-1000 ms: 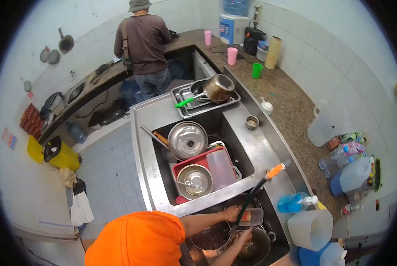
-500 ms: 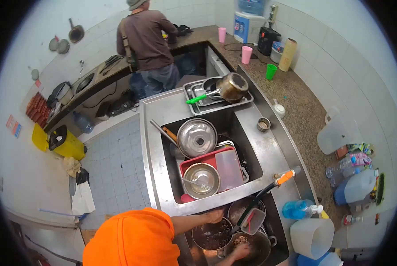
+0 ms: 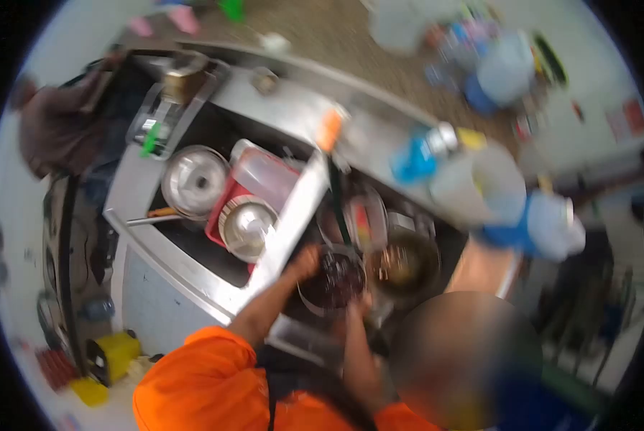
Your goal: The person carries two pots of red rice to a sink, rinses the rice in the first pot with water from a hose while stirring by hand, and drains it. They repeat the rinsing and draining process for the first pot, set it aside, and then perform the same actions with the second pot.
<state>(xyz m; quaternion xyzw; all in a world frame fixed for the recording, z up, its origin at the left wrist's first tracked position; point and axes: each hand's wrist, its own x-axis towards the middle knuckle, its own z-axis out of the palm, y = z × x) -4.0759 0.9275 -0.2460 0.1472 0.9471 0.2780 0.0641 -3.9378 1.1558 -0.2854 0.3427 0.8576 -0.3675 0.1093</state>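
In the right-hand sink basin, a round metal pot [image 3: 333, 281] holds dark reddish-brown liquid. My left hand [image 3: 306, 263] is closed on its upper left rim. At the lower right rim my right hand [image 3: 360, 304] also closes on the pot, though its fingers are smeared by motion. A wide pan [image 3: 405, 264] with brownish water sits just right of the pot. Behind them, a dark hose [image 3: 338, 201] with an orange end hangs down beside a small clear container [image 3: 366, 221].
The left basin holds a steel lid [image 3: 195, 182], a red tray [image 3: 221, 208] and a metal bowl [image 3: 248, 228]. A blue soap bottle [image 3: 414, 158] and white tub [image 3: 478, 184] line the back edge. One person stands far left; another is at lower right.
The view has swung round to the right and blurred. My right hand has moved from the wide pan to the pot's rim. Another person now shows at the lower right.
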